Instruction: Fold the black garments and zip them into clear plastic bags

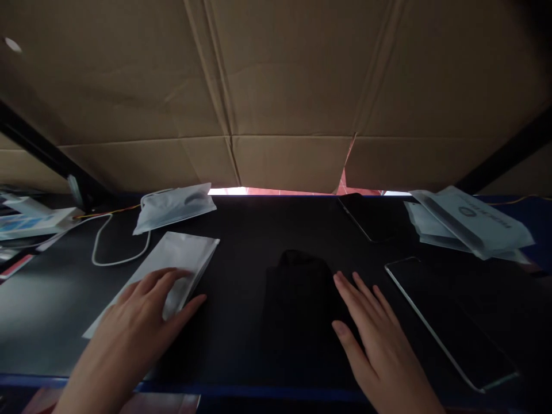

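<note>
My left hand (133, 322) rests over a flat white pouch (185, 253) on the dark tabletop, its thumb stretched out past the pouch's right edge and its fingers loosely bent. My right hand (375, 333) lies with fingers extended, thumb apart, at the right side of a black item (297, 287). That item looks soft, like folded cloth or a bag, but its details are lost in the dark. To the right of this hand lies a phone-like slab (452, 322) with a black face and a pale rim. Neither hand appears to grip anything.
Behind the table stands a creased cardboard sheet (284, 86). At the back are a smaller black phone-like slab (366, 218), printed white pouches (474, 224) and another white pouch (176, 207). A white cable (121, 263) loops near a power strip (38, 223) on the left.
</note>
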The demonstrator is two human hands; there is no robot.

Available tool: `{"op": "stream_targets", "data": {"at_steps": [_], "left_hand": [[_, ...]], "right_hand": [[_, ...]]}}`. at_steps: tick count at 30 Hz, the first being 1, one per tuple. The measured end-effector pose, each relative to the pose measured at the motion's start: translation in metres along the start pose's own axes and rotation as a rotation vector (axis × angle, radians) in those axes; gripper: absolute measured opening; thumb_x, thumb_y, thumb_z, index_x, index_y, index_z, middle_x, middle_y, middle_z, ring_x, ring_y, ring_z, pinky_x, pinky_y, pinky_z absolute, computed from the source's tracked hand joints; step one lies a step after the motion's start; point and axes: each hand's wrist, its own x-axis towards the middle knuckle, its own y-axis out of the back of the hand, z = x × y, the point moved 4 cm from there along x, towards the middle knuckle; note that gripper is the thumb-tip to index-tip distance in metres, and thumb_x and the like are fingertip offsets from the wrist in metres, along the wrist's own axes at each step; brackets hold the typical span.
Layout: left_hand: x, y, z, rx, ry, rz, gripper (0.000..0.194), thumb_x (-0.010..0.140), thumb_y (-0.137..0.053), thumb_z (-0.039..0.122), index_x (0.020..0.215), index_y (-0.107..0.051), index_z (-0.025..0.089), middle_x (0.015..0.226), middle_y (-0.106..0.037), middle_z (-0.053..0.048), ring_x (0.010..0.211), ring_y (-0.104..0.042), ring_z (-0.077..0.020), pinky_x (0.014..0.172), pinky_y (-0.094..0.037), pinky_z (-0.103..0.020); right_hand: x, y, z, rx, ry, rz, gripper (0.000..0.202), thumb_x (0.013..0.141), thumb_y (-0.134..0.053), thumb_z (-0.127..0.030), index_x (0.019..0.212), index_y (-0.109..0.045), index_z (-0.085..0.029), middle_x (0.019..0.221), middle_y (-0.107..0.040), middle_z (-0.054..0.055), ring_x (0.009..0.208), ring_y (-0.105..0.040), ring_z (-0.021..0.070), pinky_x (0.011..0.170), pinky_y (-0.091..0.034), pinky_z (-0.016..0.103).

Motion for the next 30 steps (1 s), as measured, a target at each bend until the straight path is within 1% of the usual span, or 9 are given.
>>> {"op": "stream_targets", "data": {"at_steps": [3, 6, 8, 10, 14, 18, 22, 26, 30], "left_hand": [[-0.005, -0.004, 0.003, 0.017, -0.013, -0.067, 0.039, 0.104, -0.052, 0.061, 0.113, -0.075, 0.032, 0.114, -0.083, -0.002, 0.097, -0.082, -0.0323, 0.083, -0.063, -0.041], [-0.009, -0.001, 0.032, -0.057, -0.053, -0.068, 0.035, 0.107, -0.05, 0.051, 0.096, -0.076, 0.03, 0.096, -0.083, 0.0, 0.075, -0.081, -0.0218, 0.064, -0.058, -0.03], [-0.011, 0.004, 0.057, -0.128, -0.106, -0.049, 0.032, 0.107, -0.051, 0.045, 0.092, -0.074, 0.029, 0.091, -0.081, 0.001, 0.069, -0.08, -0.0179, 0.06, -0.056, -0.026], [-0.014, 0.01, 0.08, -0.203, -0.178, -0.043, 0.029, 0.108, -0.051, 0.043, 0.094, -0.073, 0.029, 0.091, -0.08, 0.003, 0.069, -0.079, -0.0152, 0.059, -0.056, -0.023], [-0.021, 0.019, 0.1, -0.261, -0.228, -0.006, 0.025, 0.11, -0.054, 0.043, 0.097, -0.071, 0.03, 0.098, -0.079, 0.005, 0.072, -0.079, -0.0118, 0.059, -0.055, -0.021], [-0.026, 0.027, 0.094, -0.171, -0.054, 0.158, 0.024, 0.109, -0.056, 0.048, 0.1, -0.071, 0.032, 0.108, -0.078, 0.005, 0.08, -0.076, -0.014, 0.065, -0.052, -0.027], [-0.024, 0.031, 0.095, -0.147, 0.052, 0.243, 0.026, 0.109, -0.056, 0.051, 0.102, -0.072, 0.032, 0.113, -0.078, 0.004, 0.095, -0.075, -0.0187, 0.074, -0.051, -0.032], [-0.018, 0.027, 0.1, -0.124, 0.023, 0.255, 0.024, 0.11, -0.056, 0.047, 0.1, -0.071, 0.032, 0.109, -0.078, 0.005, 0.09, -0.075, -0.0173, 0.07, -0.048, -0.031], [-0.019, 0.018, 0.098, -0.125, -0.065, 0.195, 0.023, 0.111, -0.055, 0.047, 0.101, -0.068, 0.031, 0.105, -0.076, 0.007, 0.073, -0.072, -0.011, 0.062, -0.047, -0.027]], "right_hand": [[0.0, 0.011, -0.005, 0.062, 0.022, 0.118, 0.055, 0.115, -0.052, -0.04, 0.169, -0.043, -0.04, 0.172, -0.052, 0.001, 0.157, -0.052, 0.0327, 0.118, -0.058, 0.061], [0.004, 0.021, -0.032, 0.13, 0.199, 0.241, 0.043, 0.11, -0.055, -0.021, 0.15, -0.065, -0.032, 0.156, -0.068, 0.001, 0.144, -0.065, 0.0274, 0.108, -0.064, 0.045], [0.008, 0.017, -0.062, 0.156, 0.381, 0.218, 0.043, 0.105, -0.054, -0.009, 0.139, -0.072, -0.026, 0.145, -0.076, 0.0, 0.13, -0.072, 0.0234, 0.102, -0.064, 0.036], [0.014, 0.007, -0.093, 0.164, 0.503, 0.172, 0.038, 0.107, -0.053, -0.009, 0.135, -0.074, -0.024, 0.144, -0.077, -0.003, 0.116, -0.075, 0.0217, 0.095, -0.064, 0.033], [0.026, -0.016, -0.126, 0.162, 0.451, 0.131, 0.031, 0.111, -0.051, -0.015, 0.132, -0.073, -0.022, 0.128, -0.083, -0.001, 0.095, -0.074, 0.0208, 0.079, -0.06, 0.035], [0.026, -0.024, -0.131, 0.128, 0.438, 0.146, 0.021, 0.108, -0.059, -0.018, 0.12, -0.076, -0.024, 0.097, -0.083, -0.002, 0.077, -0.069, 0.0199, 0.068, -0.052, 0.034], [0.018, -0.027, -0.131, 0.115, 0.493, 0.212, 0.016, 0.105, -0.063, -0.017, 0.104, -0.078, -0.023, 0.093, -0.083, -0.003, 0.075, -0.068, 0.0184, 0.066, -0.047, 0.034], [0.011, -0.034, -0.131, 0.105, 0.516, 0.271, 0.021, 0.11, -0.061, -0.016, 0.1, -0.078, -0.022, 0.092, -0.084, -0.005, 0.078, -0.069, 0.0168, 0.069, -0.047, 0.035], [0.01, -0.028, -0.121, 0.154, 0.589, 0.133, 0.017, 0.112, -0.063, -0.024, 0.107, -0.079, -0.027, 0.105, -0.086, -0.01, 0.085, -0.073, 0.0157, 0.071, -0.052, 0.034]]}}
